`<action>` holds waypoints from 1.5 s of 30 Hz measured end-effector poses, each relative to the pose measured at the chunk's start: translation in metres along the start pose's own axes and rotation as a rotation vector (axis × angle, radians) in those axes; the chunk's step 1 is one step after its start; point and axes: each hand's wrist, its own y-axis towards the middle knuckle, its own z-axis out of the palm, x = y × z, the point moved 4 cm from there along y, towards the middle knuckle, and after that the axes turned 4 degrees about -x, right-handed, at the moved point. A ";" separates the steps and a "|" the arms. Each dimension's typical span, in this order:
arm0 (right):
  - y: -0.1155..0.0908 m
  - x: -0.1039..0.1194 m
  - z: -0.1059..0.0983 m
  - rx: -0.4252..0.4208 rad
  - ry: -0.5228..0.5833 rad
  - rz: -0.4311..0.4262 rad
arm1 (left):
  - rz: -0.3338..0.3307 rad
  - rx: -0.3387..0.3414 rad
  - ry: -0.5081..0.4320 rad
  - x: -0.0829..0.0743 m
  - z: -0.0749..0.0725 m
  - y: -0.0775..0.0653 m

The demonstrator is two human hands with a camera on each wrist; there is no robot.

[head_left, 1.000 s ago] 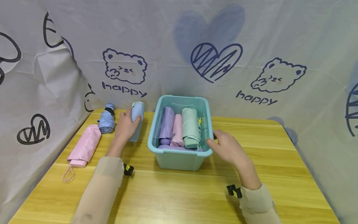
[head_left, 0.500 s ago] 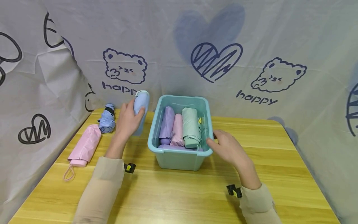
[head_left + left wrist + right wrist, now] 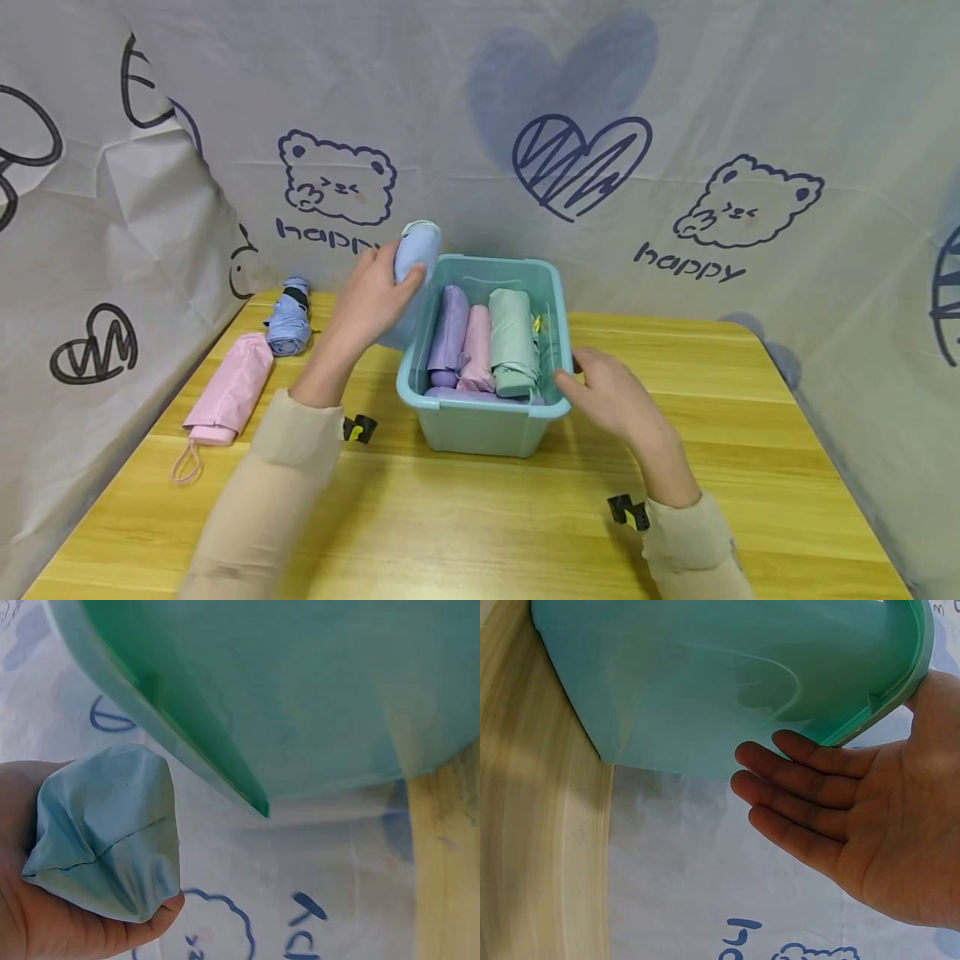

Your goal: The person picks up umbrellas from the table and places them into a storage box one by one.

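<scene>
My left hand (image 3: pixel 363 300) grips a light blue folded umbrella (image 3: pixel 417 248), held tilted up beside the left rim of a teal plastic bin (image 3: pixel 476 433). In the left wrist view the umbrella's rounded fabric end (image 3: pixel 112 832) faces the camera, just outside the rim. Inside the bin lie a purple umbrella (image 3: pixel 451 325), a pink one (image 3: pixel 477 342) and a mint green one (image 3: pixel 510 333), with another purple piece across the front. My right hand (image 3: pixel 611 396) stays at the bin's right side, thumb on the rim, fingers (image 3: pixel 802 784) extended along the outer wall.
On the left of the wooden table (image 3: pixel 480 525) lie a pink folded umbrella (image 3: pixel 231 383) with a wrist loop and a blue one (image 3: pixel 289 317) with a black band. A printed white cloth (image 3: pixel 465 200) hangs behind the table and along its sides.
My left hand has lifted the light blue umbrella off the table's back left area and carried it up and right to the bin's left rim. The right hand and bin have stayed put.
</scene>
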 end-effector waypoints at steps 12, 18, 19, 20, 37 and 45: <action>0.002 0.000 0.002 -0.003 0.006 -0.003 | -0.008 0.180 0.115 -0.052 0.005 0.021; 0.002 0.000 -0.001 -0.001 0.010 -0.008 | -0.003 0.306 0.154 -0.077 0.015 0.034; 0.002 0.000 -0.001 -0.001 0.010 -0.009 | 0.001 0.320 0.160 -0.080 0.018 0.037; 0.002 0.000 -0.002 -0.002 0.010 -0.011 | 0.004 0.331 0.164 -0.083 0.020 0.039; 0.004 0.000 0.001 0.012 0.024 -0.009 | 0.007 0.691 0.375 -0.092 0.068 0.067; 0.004 -0.001 0.000 0.010 0.021 -0.001 | 0.145 0.734 0.582 -0.048 0.134 0.105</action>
